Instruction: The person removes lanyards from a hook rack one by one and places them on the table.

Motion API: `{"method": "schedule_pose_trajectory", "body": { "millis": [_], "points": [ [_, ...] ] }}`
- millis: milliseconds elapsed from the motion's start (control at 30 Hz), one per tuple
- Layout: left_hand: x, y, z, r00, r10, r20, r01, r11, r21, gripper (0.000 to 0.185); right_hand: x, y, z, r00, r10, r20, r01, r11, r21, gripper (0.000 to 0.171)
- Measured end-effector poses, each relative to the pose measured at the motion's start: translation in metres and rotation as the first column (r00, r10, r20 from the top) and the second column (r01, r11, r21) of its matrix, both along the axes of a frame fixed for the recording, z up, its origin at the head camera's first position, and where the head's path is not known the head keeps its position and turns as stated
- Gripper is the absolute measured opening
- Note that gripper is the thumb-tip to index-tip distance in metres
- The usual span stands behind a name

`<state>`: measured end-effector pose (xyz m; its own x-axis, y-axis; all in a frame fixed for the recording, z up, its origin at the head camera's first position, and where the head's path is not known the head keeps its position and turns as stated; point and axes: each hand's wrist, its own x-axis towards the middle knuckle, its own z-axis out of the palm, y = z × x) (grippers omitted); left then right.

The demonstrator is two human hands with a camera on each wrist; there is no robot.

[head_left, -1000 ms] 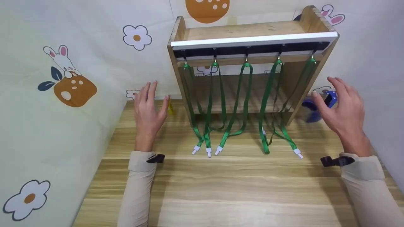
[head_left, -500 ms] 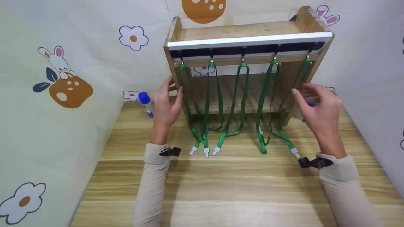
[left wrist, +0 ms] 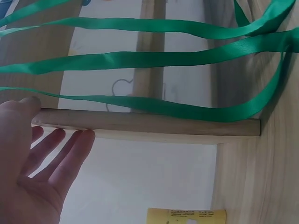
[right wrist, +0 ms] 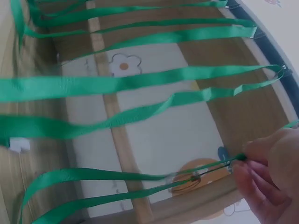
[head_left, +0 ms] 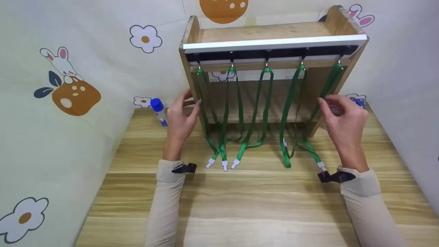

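Note:
A wooden rack [head_left: 274, 43] stands at the back of the table, with several green lanyards [head_left: 255, 113] hanging from hooks under its white rail. My left hand [head_left: 187, 104] rests against the rack's left post [left wrist: 149, 123]. Its thumb lies on the post's front edge, and its straight fingers [left wrist: 70, 149] lie along the outer side. My right hand [head_left: 334, 106] is at the rack's right side. There its fingertips [right wrist: 247, 163] pinch the strap of the rightmost lanyard [right wrist: 140, 175]. That lanyard's white clip end [head_left: 321, 165] lies on the table.
A glue stick with a blue cap [head_left: 158, 110] stands left of the rack by the patterned wall. A blue object [head_left: 359, 102] shows behind my right hand. Cartoon-printed walls close in the left, back and right. The wooden tabletop [head_left: 260, 206] stretches toward me.
Both hands moved inward to the rack. The left hand came to rest on the left post, uncovering the glue stick. The right hand closed on the rightmost lanyard strap.

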<state>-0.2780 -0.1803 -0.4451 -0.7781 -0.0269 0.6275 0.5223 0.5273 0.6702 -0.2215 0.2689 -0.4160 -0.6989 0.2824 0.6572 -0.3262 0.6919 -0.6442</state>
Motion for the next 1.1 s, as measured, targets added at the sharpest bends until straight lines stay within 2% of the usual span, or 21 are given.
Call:
{"method": "schedule_pose_trajectory", "body": {
  "millis": [167, 367, 667, 867, 1100],
  "points": [
    [0.002, 0.003, 0.002, 1.000, 0.014, 0.002, -0.014, 1.000, -0.021, 0.046, 0.001, 0.006, 0.000, 0.999, -0.040, 0.003, 0.041, 0.999, -0.027, 0.022],
    [0.004, 0.004, 0.002, 1.000, 0.025, 0.015, -0.025, 0.999, -0.034, 0.046, 0.005, 0.006, 0.005, 0.999, -0.036, 0.021, 0.038, 0.997, -0.061, 0.022],
    [0.004, 0.001, 0.004, 1.000, 0.022, 0.010, -0.021, 0.999, -0.029, 0.045, 0.009, 0.010, 0.021, 0.994, 0.015, -0.111, -0.027, 0.993, -0.113, 0.018],
    [0.005, 0.001, 0.004, 0.999, 0.030, 0.033, -0.029, 0.999, -0.024, 0.046, 0.013, 0.016, 0.036, 0.986, 0.061, -0.155, -0.081, 0.989, -0.126, 0.017],
    [0.005, 0.003, 0.004, 0.998, 0.024, 0.050, -0.024, 1.000, -0.010, 0.046, 0.009, 0.040, 0.050, 0.995, -0.025, -0.092, 0.008, 0.982, -0.187, 0.018]
  ]
}}
